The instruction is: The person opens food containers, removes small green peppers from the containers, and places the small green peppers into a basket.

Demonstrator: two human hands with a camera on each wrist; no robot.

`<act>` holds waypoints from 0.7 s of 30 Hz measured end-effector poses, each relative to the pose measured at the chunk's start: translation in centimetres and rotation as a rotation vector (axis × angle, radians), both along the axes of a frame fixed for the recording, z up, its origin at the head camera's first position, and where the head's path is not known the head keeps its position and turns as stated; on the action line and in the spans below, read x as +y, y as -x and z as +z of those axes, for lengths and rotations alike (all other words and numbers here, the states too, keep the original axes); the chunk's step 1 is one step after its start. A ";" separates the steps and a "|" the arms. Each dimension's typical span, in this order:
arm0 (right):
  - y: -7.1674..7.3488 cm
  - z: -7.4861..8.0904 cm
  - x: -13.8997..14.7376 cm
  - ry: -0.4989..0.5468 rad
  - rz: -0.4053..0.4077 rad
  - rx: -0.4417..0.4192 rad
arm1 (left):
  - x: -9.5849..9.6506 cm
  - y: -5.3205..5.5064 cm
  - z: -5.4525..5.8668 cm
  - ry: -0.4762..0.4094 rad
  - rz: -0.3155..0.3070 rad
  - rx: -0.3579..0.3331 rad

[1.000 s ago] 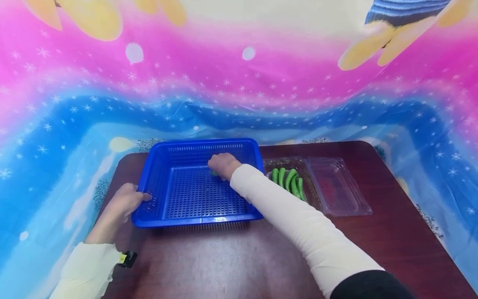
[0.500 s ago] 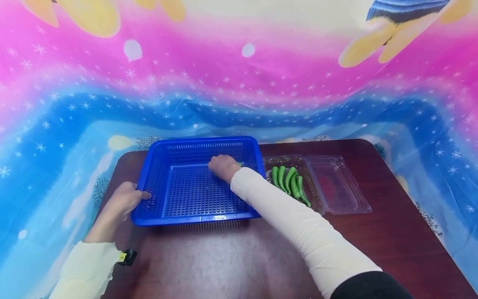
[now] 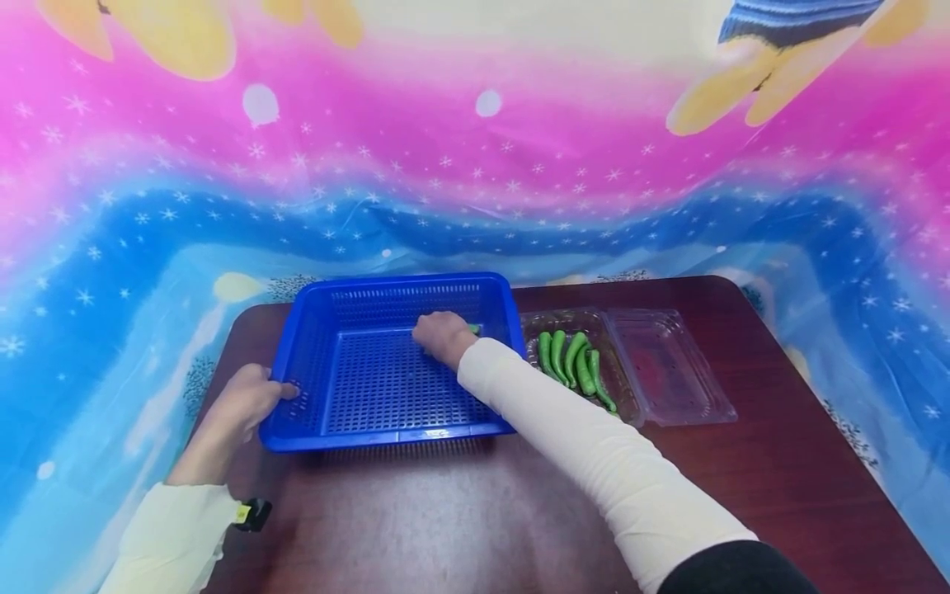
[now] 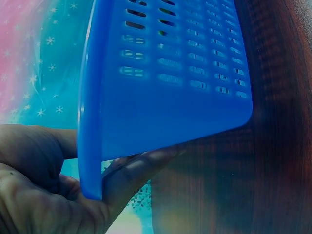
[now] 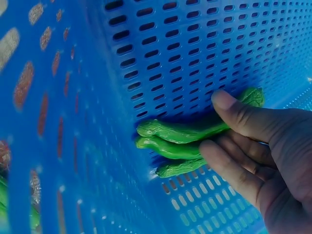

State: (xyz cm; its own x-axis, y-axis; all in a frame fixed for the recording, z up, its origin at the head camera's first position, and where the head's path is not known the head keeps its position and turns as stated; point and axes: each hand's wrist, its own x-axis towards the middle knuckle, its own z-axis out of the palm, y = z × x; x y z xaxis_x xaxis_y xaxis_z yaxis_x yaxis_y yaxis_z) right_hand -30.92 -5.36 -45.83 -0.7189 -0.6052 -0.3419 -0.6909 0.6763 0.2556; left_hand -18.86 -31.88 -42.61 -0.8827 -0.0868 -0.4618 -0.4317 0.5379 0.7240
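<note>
My left hand (image 3: pixel 248 398) grips the left end of a blue perforated plastic basket (image 3: pixel 371 388); in the left wrist view its thumb and fingers lie on either side of the rim (image 4: pixel 90 122). Inside the basket, near its right end, is my right hand (image 3: pixel 443 337). The right wrist view shows three green chili peppers (image 5: pixel 170 148) side by side on the basket floor. Thumb and fingers of the right hand (image 5: pixel 282 151) pinch the uppermost green chili pepper (image 5: pixel 195 134), whose far end shows past the thumb. The head view mostly hides these peppers behind the hand.
Right of the basket, a clear plastic container (image 3: pixel 627 400) holds several green chili peppers (image 3: pixel 579 359). Its transparent lid (image 3: pixel 675 371) lies folded open beside it. All stand on a dark red-brown table (image 3: pixel 430 511); a patterned cloth (image 3: pixel 475 181) hangs behind.
Over the last second my right hand shifts slightly within the basket, and a bit of green comes into sight beside its wrist. The left hand keeps its hold on the rim.
</note>
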 end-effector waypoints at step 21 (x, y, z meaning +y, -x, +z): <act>-3.5 10.4 10.8 0.405 0.088 0.001 | -0.1 -0.2 0.0 0.024 0.009 -0.015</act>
State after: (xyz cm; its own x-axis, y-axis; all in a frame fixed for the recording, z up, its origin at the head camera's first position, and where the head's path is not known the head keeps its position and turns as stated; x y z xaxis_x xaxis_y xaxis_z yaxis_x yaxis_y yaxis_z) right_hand -27.37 5.40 -35.45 -0.6583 -0.7502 -0.0624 -0.7508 0.6603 -0.0184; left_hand -18.71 -31.96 -42.65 -0.8750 -0.1058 -0.4724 -0.4470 0.5508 0.7048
